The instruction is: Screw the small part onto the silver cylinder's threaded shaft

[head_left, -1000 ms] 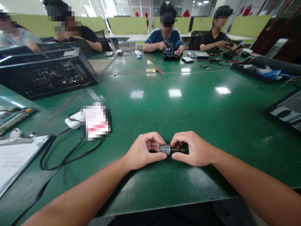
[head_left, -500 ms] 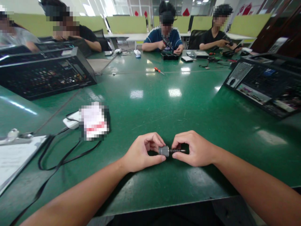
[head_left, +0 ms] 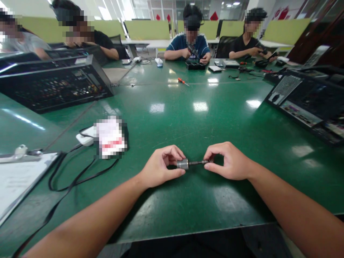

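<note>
A person's two bare hands are meeting low over a green table (head_left: pixel 166 122), near its front edge. The left hand (head_left: pixel 158 167) is curling loosely, its thumb and fingertips pinching a grey metal cylinder (head_left: pixel 182 164). The right hand (head_left: pixel 233 162) is rounding into a similar pinch, its fingertips gripping the far end of a thin dark rod (head_left: pixel 196 163). The rod is lying sideways between the hands, its near end meeting the cylinder; whether it is fixed there or only resting inside is impossible to tell. Near the right fingertips something is looking like a coil, though it is too small to be sure.

Both grips are relying on fingertips alone, so a slack pinch or a slick surface could let either part slip. If the rod is loose, a crooked pull could jam or bend it; if the coil is a spring, a sudden release could send it flying. A dropped cylinder, being round, could be rolling off the nearby edge. To the left, a badge (head_left: pixel 111 138) is trailing a black strap (head_left: pixel 73 185), probably too far off to be snagging the work.
</note>
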{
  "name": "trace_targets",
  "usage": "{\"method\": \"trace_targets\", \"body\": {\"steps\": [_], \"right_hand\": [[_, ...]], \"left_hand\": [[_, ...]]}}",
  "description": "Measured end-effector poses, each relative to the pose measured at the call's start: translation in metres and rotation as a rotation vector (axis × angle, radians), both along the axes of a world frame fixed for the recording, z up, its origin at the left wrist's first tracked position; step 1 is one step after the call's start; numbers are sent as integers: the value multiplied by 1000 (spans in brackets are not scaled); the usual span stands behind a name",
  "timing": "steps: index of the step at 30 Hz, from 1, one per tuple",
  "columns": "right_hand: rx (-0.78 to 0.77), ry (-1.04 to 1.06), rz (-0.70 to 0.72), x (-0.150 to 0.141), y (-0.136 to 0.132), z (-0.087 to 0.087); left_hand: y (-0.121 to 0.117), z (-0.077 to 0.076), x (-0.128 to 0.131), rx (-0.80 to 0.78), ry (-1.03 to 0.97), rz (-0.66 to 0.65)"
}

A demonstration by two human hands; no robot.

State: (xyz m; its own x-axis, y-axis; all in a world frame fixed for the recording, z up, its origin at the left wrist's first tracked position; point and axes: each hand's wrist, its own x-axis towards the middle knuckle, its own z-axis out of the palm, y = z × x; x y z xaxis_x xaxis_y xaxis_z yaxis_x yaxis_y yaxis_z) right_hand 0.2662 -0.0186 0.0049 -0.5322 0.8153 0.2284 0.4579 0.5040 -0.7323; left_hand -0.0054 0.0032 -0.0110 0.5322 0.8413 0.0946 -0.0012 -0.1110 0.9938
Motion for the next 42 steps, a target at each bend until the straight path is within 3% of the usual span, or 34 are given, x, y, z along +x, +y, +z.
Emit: {"method": "trace_targets", "body": {"steps": [3, 8, 11, 15, 18, 21, 30, 42], "right_hand": [[-56, 90, -82, 10, 10, -5], [-337, 485, -371, 19, 50, -35], [-304, 642, -504, 23, 87, -49], [-254, 710, -587, 27, 141, -52], [-255, 744, -622, 24, 176, -50], [-274, 774, -638, 14, 202, -50], [-368, 878, -519, -37, 225, -52], [-338, 790, -503, -45, 224, -53]], "left_hand": [[10, -1, -6, 32, -22, 59], [49, -6, -21, 83, -6, 252], [92, -9, -28, 85, -6, 391], [155, -13, -26, 30, -76, 572], [192, -14, -13, 17, -125, 612], [215, -16, 2, -4, -132, 587], [227, -22, 14, 9, -190, 438], [220, -21, 14, 27, -128, 406]]}}
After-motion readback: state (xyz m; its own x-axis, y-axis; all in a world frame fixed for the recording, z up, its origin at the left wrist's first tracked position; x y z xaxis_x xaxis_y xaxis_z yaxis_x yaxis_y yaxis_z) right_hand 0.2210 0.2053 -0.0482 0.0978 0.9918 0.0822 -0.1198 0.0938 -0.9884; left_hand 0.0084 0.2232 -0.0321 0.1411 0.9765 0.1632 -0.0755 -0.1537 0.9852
